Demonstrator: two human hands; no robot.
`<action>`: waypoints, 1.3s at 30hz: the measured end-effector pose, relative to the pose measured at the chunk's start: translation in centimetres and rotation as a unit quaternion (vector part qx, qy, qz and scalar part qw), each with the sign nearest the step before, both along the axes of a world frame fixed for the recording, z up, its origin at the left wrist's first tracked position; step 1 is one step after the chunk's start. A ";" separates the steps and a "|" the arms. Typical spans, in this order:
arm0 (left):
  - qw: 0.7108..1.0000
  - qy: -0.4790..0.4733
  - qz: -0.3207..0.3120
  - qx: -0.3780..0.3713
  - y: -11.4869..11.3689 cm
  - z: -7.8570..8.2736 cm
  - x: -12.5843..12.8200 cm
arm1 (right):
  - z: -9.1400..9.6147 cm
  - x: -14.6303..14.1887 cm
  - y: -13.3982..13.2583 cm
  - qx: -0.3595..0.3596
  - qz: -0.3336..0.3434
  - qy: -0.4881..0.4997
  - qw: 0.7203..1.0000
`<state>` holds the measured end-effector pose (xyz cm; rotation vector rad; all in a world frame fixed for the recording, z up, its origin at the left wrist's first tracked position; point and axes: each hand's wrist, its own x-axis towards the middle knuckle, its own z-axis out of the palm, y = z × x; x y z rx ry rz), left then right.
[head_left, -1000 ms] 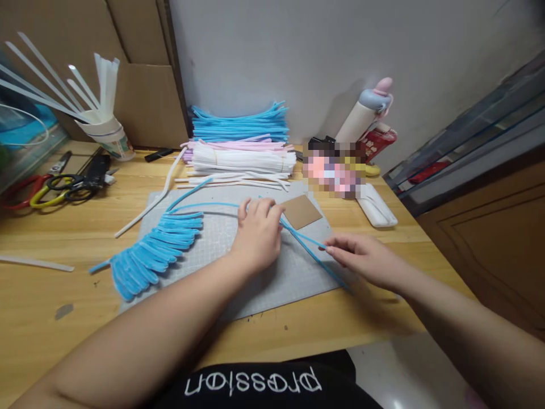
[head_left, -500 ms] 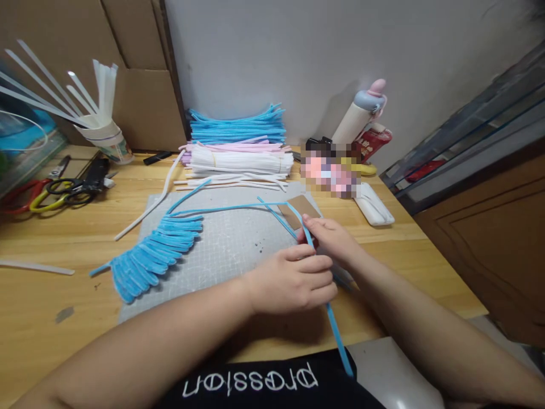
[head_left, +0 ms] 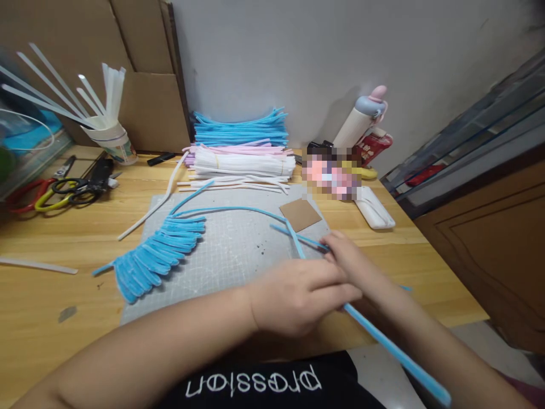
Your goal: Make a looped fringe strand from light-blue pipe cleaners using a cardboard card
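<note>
My left hand point(head_left: 300, 295), closed and slightly blurred, grips a long blue pipe cleaner point(head_left: 392, 343) whose free end sticks out toward the lower right. From the same hand the stem bends back left to a blue looped piece point(head_left: 159, 255), a row of folded pipe-cleaner loops on the grey cutting mat point(head_left: 230, 250). My right hand point(head_left: 347, 253) is just beyond, its fingers pinched on a second blue pipe cleaner point(head_left: 298, 236) that crosses the first. Part of my right hand's grip is hidden. A brown cardboard square point(head_left: 300, 216) lies on the mat beyond both hands.
Bundles of blue point(head_left: 240, 129) and white pipe cleaners point(head_left: 242, 165) lie by the wall. Scissors point(head_left: 63, 190) and a cup of white sticks point(head_left: 110, 139) stand left. At the right are a bottle point(head_left: 355, 122), a red packet point(head_left: 373, 146) and a white case point(head_left: 374, 207).
My right hand has moved right and slightly down, off the cardboard square. My left hand has shifted a little, and the long stem's free end has swung to the right.
</note>
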<state>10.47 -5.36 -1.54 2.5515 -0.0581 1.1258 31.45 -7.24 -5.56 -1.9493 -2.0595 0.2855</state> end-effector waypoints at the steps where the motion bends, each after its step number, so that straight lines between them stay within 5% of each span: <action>1: 0.998 0.011 -0.005 -0.058 -0.1 0.0 0.0 | -0.2 1.2 -0.2 0.028 -0.005 0.027 0.999; 4: 0.978 -0.014 0.004 -0.207 -0.2 0.2 -0.1 | -0.5 3.8 -0.9 0.075 -0.054 0.087 0.992; 8: 0.928 -0.060 0.098 -0.354 0.6 0.7 -0.1 | 0.0 3.9 -1.8 0.048 -0.164 0.259 0.951; 14: 0.898 -0.016 0.150 -0.413 2.0 0.9 0.1 | 2.5 0.2 -2.1 0.004 -0.137 0.518 0.845; 16: 0.896 -0.008 0.163 -0.413 2.2 0.7 0.1 | 3.2 -0.8 -2.0 -0.020 -0.121 0.543 0.831; 21: 0.899 0.000 0.166 -0.406 2.5 0.7 -0.1 | 4.3 -2.7 -1.6 0.043 -0.071 0.424 0.902; 27: 0.881 -0.063 0.163 -0.439 2.6 0.4 0.0 | 5.0 -4.0 -1.6 0.110 -0.015 0.335 0.936; 33: 0.818 -0.159 0.155 -0.531 2.9 0.4 0.2 | 5.0 -4.7 -0.8 0.095 -0.032 0.359 0.928; 39: 0.840 -0.131 0.201 -0.487 3.0 0.8 -0.5 | 6.3 -6.1 1.4 0.112 -0.008 0.367 0.924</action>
